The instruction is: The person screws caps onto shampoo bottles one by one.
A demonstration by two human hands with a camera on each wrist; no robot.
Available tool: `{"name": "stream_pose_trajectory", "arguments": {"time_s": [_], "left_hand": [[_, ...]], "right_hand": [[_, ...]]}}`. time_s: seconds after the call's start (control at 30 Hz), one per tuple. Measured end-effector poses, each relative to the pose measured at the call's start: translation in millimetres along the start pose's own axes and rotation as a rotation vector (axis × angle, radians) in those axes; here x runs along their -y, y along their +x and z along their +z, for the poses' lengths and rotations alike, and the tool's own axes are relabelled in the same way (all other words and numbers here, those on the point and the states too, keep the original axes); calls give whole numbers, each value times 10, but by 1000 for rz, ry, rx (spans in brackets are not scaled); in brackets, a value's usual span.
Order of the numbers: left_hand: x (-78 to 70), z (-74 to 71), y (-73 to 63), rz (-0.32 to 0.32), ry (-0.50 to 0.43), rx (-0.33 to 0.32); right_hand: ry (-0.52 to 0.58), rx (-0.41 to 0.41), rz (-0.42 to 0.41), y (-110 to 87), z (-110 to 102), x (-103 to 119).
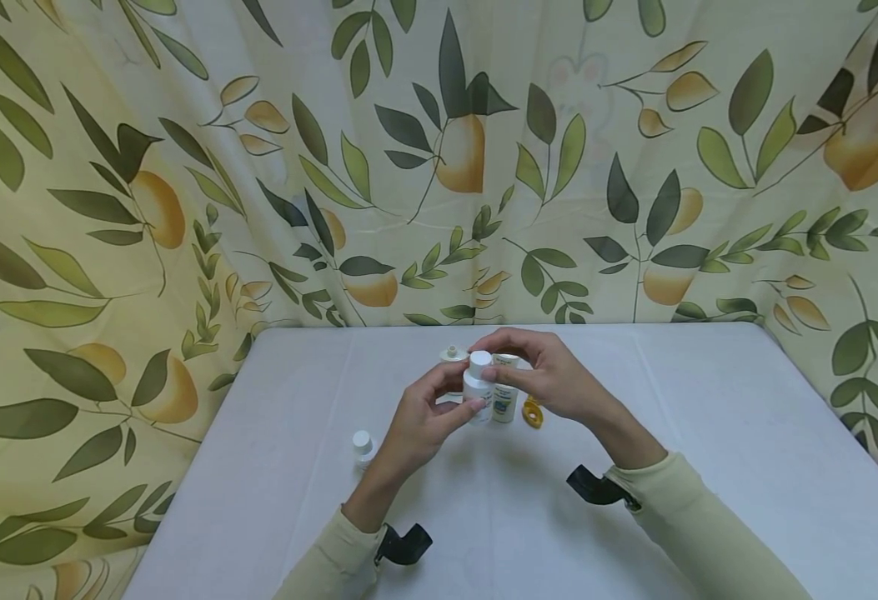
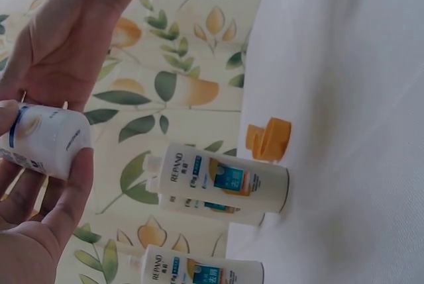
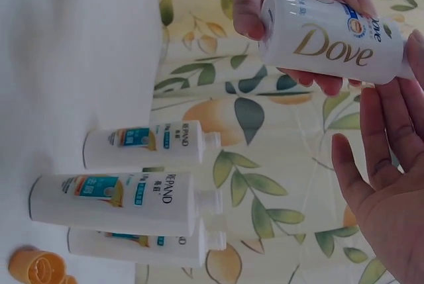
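Note:
My left hand [image 1: 425, 418] grips a small white Dove bottle [image 3: 324, 39] round its body, holding it upright above the table. The white cap [image 1: 480, 359] on top is pinched between the thumb and fingers of my right hand [image 1: 569, 382]. Just behind stand three white REPAND bottles [image 3: 112, 198], their narrow necks bare; in the head view my hands and the Dove bottle partly cover them. Orange caps [image 1: 532, 412] lie on the table beside these bottles, below my right hand.
Another small white capped bottle [image 1: 363, 444] stands to the left, partly hidden behind my left forearm. A white cloth covers the table [image 1: 296, 375], and a leaf-and-fruit patterned curtain [image 1: 423, 225] hangs along its back edge.

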State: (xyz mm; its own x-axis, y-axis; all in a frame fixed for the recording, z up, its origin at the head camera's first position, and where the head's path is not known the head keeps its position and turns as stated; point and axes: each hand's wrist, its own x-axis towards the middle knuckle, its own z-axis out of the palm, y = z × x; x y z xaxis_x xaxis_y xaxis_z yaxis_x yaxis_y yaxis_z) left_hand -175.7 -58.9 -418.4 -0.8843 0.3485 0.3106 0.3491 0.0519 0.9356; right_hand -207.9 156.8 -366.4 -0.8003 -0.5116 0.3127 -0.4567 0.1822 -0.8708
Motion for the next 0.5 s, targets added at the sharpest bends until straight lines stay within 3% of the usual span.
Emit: {"name": "stream_pose_trajectory", "arguments": {"time_s": [0.5], "left_hand": [[1,-19,1,15,-7,42]], "right_hand": [[-3,-16,-18,-12,2,-38]]}}
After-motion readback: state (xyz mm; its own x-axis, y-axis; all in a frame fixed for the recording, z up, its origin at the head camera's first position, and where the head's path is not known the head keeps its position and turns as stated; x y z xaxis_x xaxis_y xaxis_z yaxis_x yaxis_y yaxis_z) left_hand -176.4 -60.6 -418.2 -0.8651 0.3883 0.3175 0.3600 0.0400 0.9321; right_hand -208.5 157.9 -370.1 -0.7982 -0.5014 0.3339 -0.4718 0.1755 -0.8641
